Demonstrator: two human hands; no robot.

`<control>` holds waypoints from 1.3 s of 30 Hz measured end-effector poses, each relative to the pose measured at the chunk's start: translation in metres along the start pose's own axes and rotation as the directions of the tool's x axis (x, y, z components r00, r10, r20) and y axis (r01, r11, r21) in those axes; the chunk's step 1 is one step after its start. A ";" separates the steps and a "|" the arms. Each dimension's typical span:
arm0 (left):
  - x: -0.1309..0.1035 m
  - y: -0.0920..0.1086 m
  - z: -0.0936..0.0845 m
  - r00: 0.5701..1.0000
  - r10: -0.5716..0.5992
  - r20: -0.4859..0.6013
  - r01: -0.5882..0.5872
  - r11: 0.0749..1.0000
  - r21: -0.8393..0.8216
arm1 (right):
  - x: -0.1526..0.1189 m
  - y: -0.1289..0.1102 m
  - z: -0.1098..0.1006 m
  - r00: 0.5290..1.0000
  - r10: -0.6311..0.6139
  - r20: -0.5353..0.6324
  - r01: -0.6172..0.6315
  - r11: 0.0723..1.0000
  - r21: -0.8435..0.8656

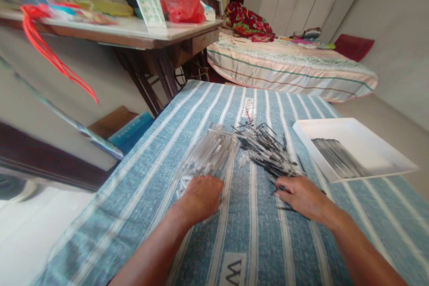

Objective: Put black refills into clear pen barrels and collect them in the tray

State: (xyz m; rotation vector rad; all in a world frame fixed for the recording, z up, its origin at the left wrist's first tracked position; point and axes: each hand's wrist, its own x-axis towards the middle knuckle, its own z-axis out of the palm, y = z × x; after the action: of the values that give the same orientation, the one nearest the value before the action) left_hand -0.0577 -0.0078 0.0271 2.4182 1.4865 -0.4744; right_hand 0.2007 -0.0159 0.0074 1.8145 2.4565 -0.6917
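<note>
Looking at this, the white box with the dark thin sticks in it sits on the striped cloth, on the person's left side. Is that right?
Not quite: the side is wrong. The head view shows the white box on the person's right, beyond the right hand. The dark thin sticks are indeed in it, and it sits on the striped cloth.

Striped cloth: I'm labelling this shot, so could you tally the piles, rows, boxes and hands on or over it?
Pale pile: 1
Dark pile: 1
White box: 1
Dark row inside it: 1
Hands: 2, left hand and right hand
Total: 6
Single sticks overlap too much to count.
</note>
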 end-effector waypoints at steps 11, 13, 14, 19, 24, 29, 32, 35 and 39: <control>0.008 -0.016 -0.002 0.975 -0.003 -0.224 -0.125 0.822 -0.556 | -0.002 0.001 0.010 1.000 -0.005 -0.031 0.009 0.991 0.133; 0.009 -0.014 0.000 0.970 0.007 -0.244 -0.160 0.770 -0.617 | -0.002 0.002 0.009 0.999 0.012 -0.046 -0.007 0.992 0.125; 0.010 -0.013 0.001 0.969 0.012 -0.248 -0.173 0.751 -0.637 | -0.002 0.004 0.009 0.998 0.021 -0.051 -0.015 0.993 0.117; 0.014 -0.008 0.003 0.970 -0.017 -0.242 -0.160 0.704 -0.692 | -0.002 0.012 0.004 0.995 0.059 -0.082 -0.058 0.998 0.014; 0.015 -0.004 0.006 0.967 -0.017 -0.253 -0.162 0.727 -0.667 | 0.000 0.010 0.000 0.995 0.077 -0.063 -0.090 0.966 -0.243; 0.017 -0.001 0.008 0.969 -0.010 -0.246 -0.155 0.750 -0.643 | 0.006 0.002 0.000 0.995 0.087 -0.037 -0.095 0.908 -0.409; 0.018 0.001 0.009 0.971 -0.017 -0.240 -0.145 0.757 -0.638 | 0.008 0.003 0.000 0.996 0.070 -0.050 -0.084 0.916 -0.392; 0.019 0.003 0.010 0.971 -0.027 -0.239 -0.135 0.759 -0.637 | 0.008 0.005 0.000 0.993 0.015 -0.116 -0.050 0.949 -0.310; 0.021 0.004 0.013 0.971 -0.015 -0.238 -0.147 0.747 -0.648 | 0.004 0.000 0.000 0.957 -0.091 -0.275 0.069 0.993 -0.091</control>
State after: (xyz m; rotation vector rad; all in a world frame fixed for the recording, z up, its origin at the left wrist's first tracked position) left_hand -0.0475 0.0024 0.0065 1.9634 1.3337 0.3336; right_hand 0.1993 -0.0123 0.0069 1.9088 2.6982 -0.3519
